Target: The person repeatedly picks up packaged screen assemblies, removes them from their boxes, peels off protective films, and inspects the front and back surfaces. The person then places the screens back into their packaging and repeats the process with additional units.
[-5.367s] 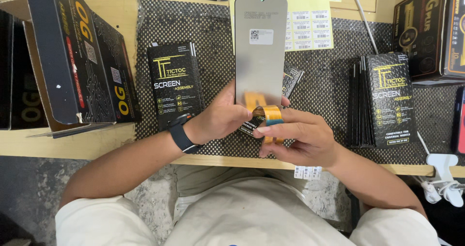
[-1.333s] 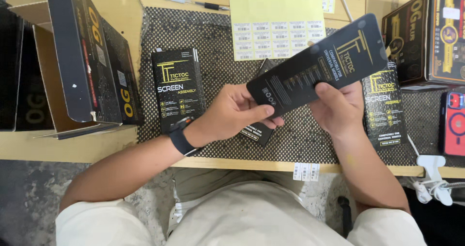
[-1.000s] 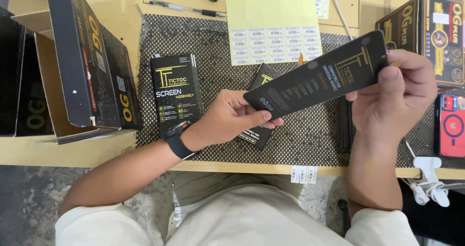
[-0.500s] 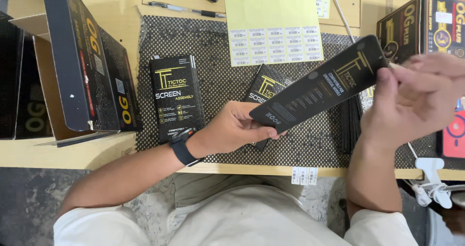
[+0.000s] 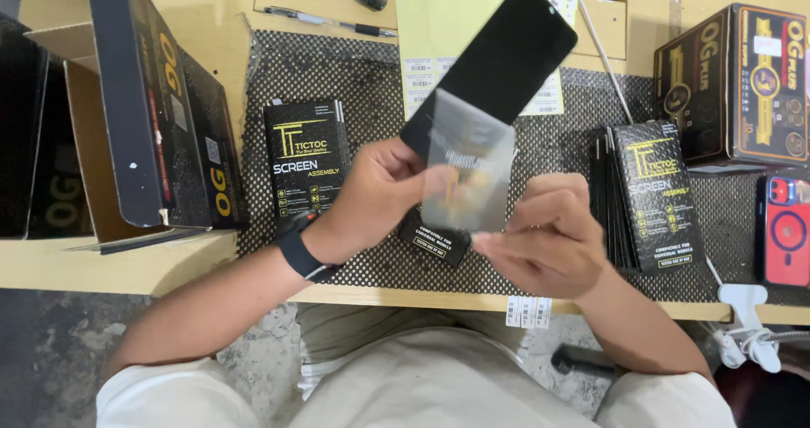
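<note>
Between both hands — black screen panel (image 5: 494, 57), clear film sleeve (image 5: 468, 175).

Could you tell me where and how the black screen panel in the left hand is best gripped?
Probably by its long side edges near the lower end, coming from the left. The black screen panel is thin, flat and tilted up to the right, and the left hand holds that lower end. The right hand holds a clear plastic sleeve in front of it.

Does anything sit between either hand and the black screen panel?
Yes, for the right hand: it grips a clear film sleeve covering the panel's lower end. The left hand seems to hold the panel there directly.
</note>
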